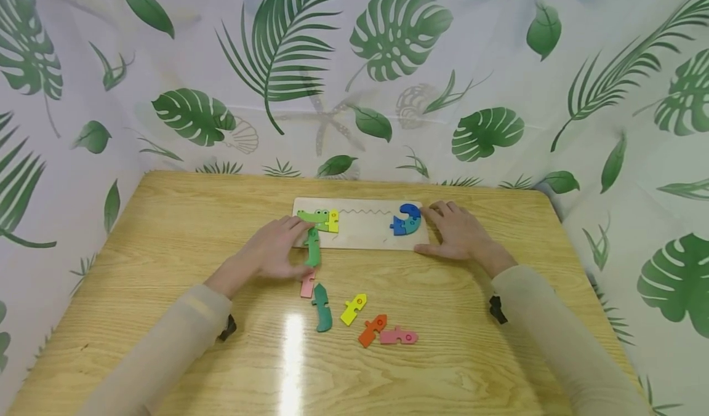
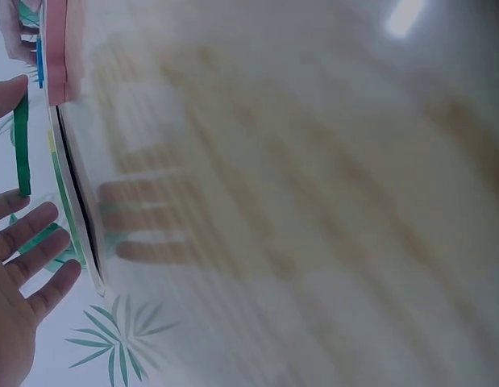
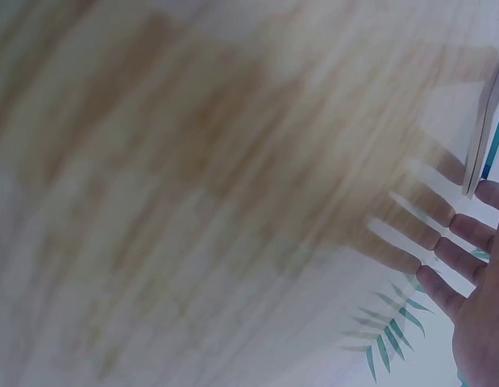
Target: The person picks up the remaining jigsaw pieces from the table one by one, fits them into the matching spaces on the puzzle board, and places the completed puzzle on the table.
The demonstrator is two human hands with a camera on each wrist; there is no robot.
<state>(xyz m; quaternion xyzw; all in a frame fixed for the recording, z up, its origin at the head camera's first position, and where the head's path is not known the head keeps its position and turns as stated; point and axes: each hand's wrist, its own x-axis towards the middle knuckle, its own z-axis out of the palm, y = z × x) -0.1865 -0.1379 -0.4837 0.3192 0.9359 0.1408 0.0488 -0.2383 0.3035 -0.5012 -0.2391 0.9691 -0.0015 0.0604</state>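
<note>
A long, pale beige fabric left sleeve (image 1: 160,348) and a matching pale beige right sleeve (image 1: 565,336) are ending in smooth cuffs (image 1: 506,280), while a small, black, angular left wrist piece (image 1: 228,328) and a similar black right wrist piece (image 1: 498,310) are jutting out beside them

Here's the right hand (image 3: 484,302), fingers (image 3: 440,290) straight and spread, one right at the corner of a pale board (image 3: 480,133) bearing a blue-teal piece (image 3: 496,143). Reflections (image 3: 404,239) streak the glossy counter (image 3: 176,210); beyond its edge, a green leaf print (image 3: 392,332)!
</note>
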